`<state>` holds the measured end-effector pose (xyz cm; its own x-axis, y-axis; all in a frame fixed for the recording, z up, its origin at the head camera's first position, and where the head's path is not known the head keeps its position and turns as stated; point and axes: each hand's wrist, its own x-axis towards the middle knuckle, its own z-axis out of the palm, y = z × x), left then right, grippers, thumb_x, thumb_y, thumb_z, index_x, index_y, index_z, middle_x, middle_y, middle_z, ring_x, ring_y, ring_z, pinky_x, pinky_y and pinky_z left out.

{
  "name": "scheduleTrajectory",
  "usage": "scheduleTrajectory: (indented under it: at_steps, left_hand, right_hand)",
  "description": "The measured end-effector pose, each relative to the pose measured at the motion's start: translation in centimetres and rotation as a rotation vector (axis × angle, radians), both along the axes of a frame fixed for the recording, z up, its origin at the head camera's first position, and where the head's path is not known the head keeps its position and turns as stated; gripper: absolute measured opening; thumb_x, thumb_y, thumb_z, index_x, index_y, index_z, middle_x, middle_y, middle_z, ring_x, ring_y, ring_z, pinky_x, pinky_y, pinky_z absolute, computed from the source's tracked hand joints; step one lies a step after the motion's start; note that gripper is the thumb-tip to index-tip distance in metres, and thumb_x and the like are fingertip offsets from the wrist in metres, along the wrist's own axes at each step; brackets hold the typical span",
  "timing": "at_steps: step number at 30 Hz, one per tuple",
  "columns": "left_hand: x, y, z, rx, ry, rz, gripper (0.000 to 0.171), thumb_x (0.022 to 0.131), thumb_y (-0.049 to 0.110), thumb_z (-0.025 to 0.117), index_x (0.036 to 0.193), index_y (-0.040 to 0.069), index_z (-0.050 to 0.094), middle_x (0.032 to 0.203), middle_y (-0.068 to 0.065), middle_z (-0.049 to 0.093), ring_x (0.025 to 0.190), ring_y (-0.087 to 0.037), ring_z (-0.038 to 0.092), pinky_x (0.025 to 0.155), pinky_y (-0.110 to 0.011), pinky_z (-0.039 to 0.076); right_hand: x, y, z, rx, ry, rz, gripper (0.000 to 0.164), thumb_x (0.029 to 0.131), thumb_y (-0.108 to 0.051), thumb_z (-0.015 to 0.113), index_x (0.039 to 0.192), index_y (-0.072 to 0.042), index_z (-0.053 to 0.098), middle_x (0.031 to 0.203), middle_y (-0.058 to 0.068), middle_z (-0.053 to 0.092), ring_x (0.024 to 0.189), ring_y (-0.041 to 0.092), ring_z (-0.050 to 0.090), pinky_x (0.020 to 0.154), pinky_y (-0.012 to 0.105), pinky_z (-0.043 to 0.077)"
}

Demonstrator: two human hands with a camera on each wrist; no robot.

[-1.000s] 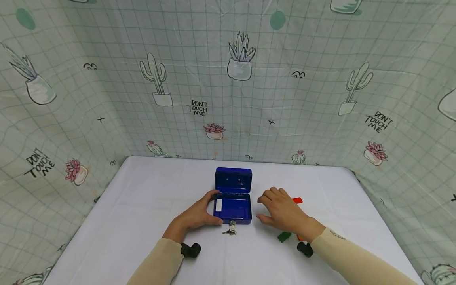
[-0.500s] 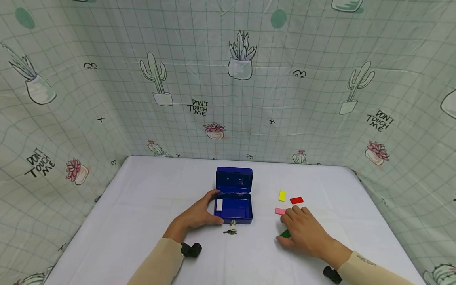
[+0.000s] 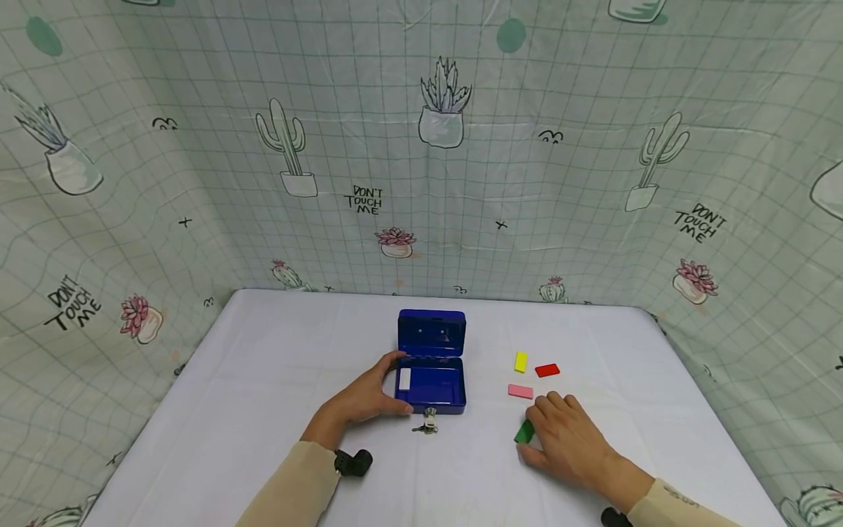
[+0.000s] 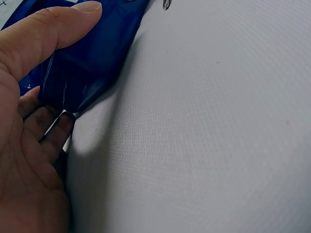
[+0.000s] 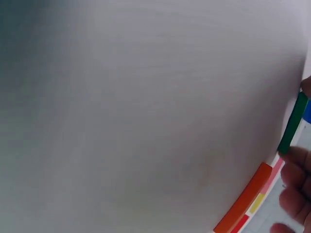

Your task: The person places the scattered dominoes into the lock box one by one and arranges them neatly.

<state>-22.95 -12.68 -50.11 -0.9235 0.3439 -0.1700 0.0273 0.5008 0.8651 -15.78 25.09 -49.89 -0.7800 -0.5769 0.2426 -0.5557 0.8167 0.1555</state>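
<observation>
A small blue metal cash box (image 3: 464, 388) stands with its lid (image 3: 431, 335) raised. Across its left side lies my left hand (image 3: 364, 397), thumb at the front corner and fingers at the back, gripping it. In the left wrist view the thumb overlaps the blue wall (image 4: 92, 58). A white rectangular piece (image 3: 405, 379) lies inside at the left. To the right, my right hand (image 3: 571, 443) pinches a green block (image 3: 524, 432) by its two ends, thumb against fingertips; the right wrist view also shows this green block (image 5: 294, 121).
A yellow block (image 3: 521, 362), a red block (image 3: 547, 370) and a pink block (image 3: 520, 391) lie right of the box. An orange block (image 5: 245, 199) shows only in the right wrist view. Keys (image 3: 425, 430) hang at the box's front latch. A patterned cloth (image 3: 428, 183) encloses the table.
My right hand has moved from beside the box back to the right and front, and now pinches the green block, which has turned slightly. My left hand and the box stay put.
</observation>
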Motion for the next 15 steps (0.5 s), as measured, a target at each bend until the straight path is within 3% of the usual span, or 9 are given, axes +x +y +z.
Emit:
scheduleTrajectory:
  at_steps: [6,15]
  left_hand:
    - [0.03,-0.06,-0.08,0.004,0.007,-0.009,0.108,0.075,0.027,0.096,0.163,0.02,0.034,0.17,-0.017,0.034,0.157,-0.042,0.03,0.125,-0.07,0.022]
    - [-0.08,-0.1,-0.15,0.011,0.01,-0.007,0.108,0.075,0.027,0.096,0.163,0.021,0.034,0.17,-0.016,0.035,0.157,-0.041,0.032,0.125,-0.069,0.023]
  right_hand:
    - [-0.05,-0.06,0.17,-0.021,-0.066,0.036,0.038,0.086,-0.041,0.078,0.112,-0.014,0.069,0.102,-0.005,0.059,0.094,0.014,0.044,0.08,0.034,0.036]
    - [-0.48,0.82,-0.07,-0.042,-0.028,0.069,0.042,0.081,-0.045,0.082,0.107,-0.014,0.07,0.099,-0.005,0.059,0.093,0.014,0.046,0.08,0.034,0.038]
